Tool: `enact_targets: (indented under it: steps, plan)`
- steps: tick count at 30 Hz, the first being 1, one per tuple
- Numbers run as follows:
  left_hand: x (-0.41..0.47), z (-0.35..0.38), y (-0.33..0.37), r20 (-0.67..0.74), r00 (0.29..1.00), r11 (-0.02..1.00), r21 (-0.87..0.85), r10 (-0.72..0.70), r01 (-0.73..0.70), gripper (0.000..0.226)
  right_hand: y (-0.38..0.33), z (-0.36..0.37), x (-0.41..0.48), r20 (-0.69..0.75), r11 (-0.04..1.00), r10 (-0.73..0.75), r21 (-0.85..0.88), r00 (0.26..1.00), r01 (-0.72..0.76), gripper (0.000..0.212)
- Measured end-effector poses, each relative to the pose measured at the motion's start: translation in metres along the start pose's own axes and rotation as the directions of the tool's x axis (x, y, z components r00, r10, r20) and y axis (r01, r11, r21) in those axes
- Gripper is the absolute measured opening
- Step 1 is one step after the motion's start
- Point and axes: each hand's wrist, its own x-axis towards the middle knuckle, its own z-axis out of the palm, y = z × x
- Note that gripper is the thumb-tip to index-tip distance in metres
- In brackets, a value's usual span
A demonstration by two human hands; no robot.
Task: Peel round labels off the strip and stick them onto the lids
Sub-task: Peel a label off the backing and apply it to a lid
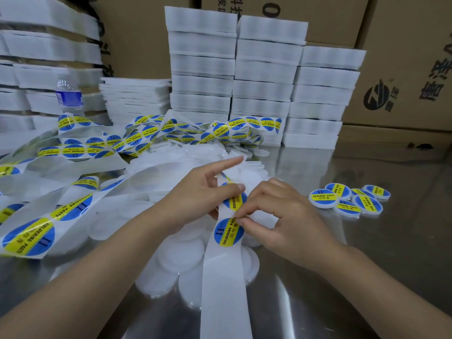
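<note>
on the steel table [403,228] a heap of white lids [171,260] lies under the label strip [225,289]. the left hand [195,199] grips the strip; the right hand [286,216] pinches the edge of a round label [227,232].

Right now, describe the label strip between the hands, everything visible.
The label strip is white, glossy backing paper carrying round blue-and-yellow SOLDERING PASTE labels. The left hand holds it, thumb pressing one label; the right hand pinches its right edge between two labels. Below them it runs bare toward the camera, over plain white lids.
</note>
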Motion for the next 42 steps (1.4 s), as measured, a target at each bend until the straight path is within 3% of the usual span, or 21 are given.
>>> enact_targets:
  steps: [4,10,15,19,23,26,29,33,36,38,42]
  plan:
    - [0.001,0.0,-0.001,-0.117,0.99,0.997,-0.003,0.081,-0.082,0.065,-0.001,0.0,-0.001,0.028,1.0,0.015,0.016,0.999,-0.016,0.006]
    - [0.006,-0.005,-0.004,-0.364,0.931,0.991,-0.13,-0.022,-0.027,0.08,-0.004,-0.001,-0.001,0.072,0.996,0.062,0.064,0.995,-0.067,0.005]
    - [0.015,-0.015,-0.007,-0.482,0.868,0.984,-0.175,-0.121,0.039,0.08,-0.005,-0.001,-0.002,0.101,0.967,0.169,0.173,0.98,-0.185,0.037]
    - [0.016,-0.018,-0.008,-0.526,0.844,0.988,-0.152,-0.108,0.032,0.078,-0.005,-0.006,0.002,0.172,0.767,0.355,0.509,0.919,-0.391,0.063]
    - [0.018,-0.021,-0.008,-0.546,0.833,0.994,-0.097,-0.089,0.042,0.065,0.002,-0.013,0.011,0.053,0.642,0.579,0.584,0.813,-0.496,0.066]
    - [0.016,-0.018,-0.006,-0.505,0.861,0.996,-0.082,-0.068,0.031,0.07,0.01,-0.016,0.014,-0.009,0.626,0.702,0.486,0.712,-0.61,0.052]
    - [0.012,-0.014,-0.004,-0.421,0.906,0.996,-0.084,-0.048,0.014,0.077,0.02,-0.017,0.012,0.044,0.643,0.731,0.287,0.681,-0.71,0.014]
    - [0.004,-0.008,0.003,-0.295,0.956,0.995,-0.096,-0.002,-0.028,0.084,0.036,-0.018,0.004,0.217,0.624,0.779,-0.176,0.588,-0.761,0.061]
    - [0.001,-0.006,0.003,-0.219,0.975,0.996,-0.074,0.023,-0.04,0.09,0.043,-0.014,-0.002,0.236,0.575,0.818,-0.376,0.525,-0.726,0.073]
    - [0.002,-0.005,0.0,-0.188,0.982,0.998,-0.056,0.01,-0.021,0.089,0.046,-0.012,-0.004,0.223,0.539,0.84,-0.431,0.494,-0.724,0.078]
    - [0.005,-0.006,-0.005,-0.178,0.984,1.0,-0.023,-0.006,0.002,0.087,0.049,-0.011,-0.005,0.223,0.535,0.845,-0.382,0.487,-0.754,0.079]
